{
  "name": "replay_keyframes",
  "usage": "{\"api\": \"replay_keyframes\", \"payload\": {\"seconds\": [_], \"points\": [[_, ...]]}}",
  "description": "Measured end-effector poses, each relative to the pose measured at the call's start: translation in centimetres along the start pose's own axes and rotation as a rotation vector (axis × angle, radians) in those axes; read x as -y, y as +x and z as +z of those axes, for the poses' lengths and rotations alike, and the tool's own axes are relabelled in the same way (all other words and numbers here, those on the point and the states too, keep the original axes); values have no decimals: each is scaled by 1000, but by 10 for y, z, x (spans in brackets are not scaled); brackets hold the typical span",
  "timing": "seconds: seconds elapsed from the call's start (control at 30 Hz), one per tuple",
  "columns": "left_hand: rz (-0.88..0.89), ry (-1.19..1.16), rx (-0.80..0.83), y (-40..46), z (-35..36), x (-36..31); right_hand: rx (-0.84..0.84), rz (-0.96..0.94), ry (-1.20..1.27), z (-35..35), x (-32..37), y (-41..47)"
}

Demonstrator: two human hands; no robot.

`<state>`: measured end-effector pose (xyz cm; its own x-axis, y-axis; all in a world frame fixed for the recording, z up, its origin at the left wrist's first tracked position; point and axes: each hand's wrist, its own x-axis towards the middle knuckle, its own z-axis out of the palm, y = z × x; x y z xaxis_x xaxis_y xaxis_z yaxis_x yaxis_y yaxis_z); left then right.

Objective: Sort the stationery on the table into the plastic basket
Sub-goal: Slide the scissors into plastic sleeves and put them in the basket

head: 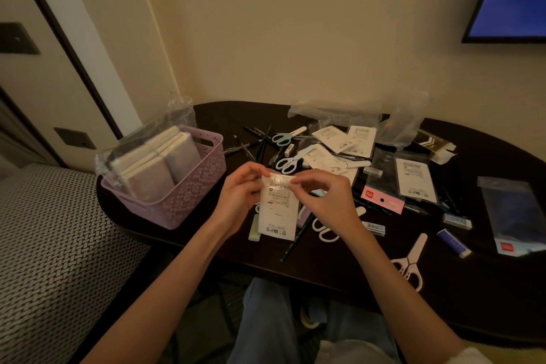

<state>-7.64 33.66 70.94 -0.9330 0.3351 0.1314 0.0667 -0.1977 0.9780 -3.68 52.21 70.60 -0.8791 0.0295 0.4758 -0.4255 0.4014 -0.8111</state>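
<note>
Both hands, left (240, 196) and right (326, 198), pinch the top of a white packet (277, 213) above the tabletop's (472, 289) near edge. At the left end sits the purple basket (189, 186), holding notebooks (156, 162).

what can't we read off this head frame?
- White packet: label print too small; top edge covered by fingers of left hand and right hand.
- Purple basket: contents blurred behind clear plastic wrap.
- White scissors: blades hidden by right wrist.

The person has bare forearms, blue jeans (266, 325) and a white sleeve edge (472, 356).
</note>
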Motion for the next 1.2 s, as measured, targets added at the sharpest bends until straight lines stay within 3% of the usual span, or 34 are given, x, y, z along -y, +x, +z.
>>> {"api": "replay_keyframes", "payload": {"seconds": [0.17, 0.33, 0.53, 0.73, 0.9, 1.07, 1.13, 1.2], "points": [[18, -93, -12, -4, 0, -6, -36, 36, 25, 7, 6, 7], [129, 207, -139, -6, -2, -19, 0, 47, 88, 9, 22, 20], [134, 322, -264, -12, -18, -38, 66, -15, 140, 14, 44, 41], [256, 510, -371, -19, -35, -52, 363, -164, -190, 28, 53, 70], [441, 545, -385, -27, -47, -64, 387, -451, -411, 41, 69, 96], [707, 655, -288, -32, -65, -91, 376, -523, -170, 58, 84, 125], [659, 697, -255, -26, -80, -101, 384, -513, -44, 65, 89, 133], [486, 673, -210, -20, -94, -112, 413, -470, 54, 75, 90, 139]]}}
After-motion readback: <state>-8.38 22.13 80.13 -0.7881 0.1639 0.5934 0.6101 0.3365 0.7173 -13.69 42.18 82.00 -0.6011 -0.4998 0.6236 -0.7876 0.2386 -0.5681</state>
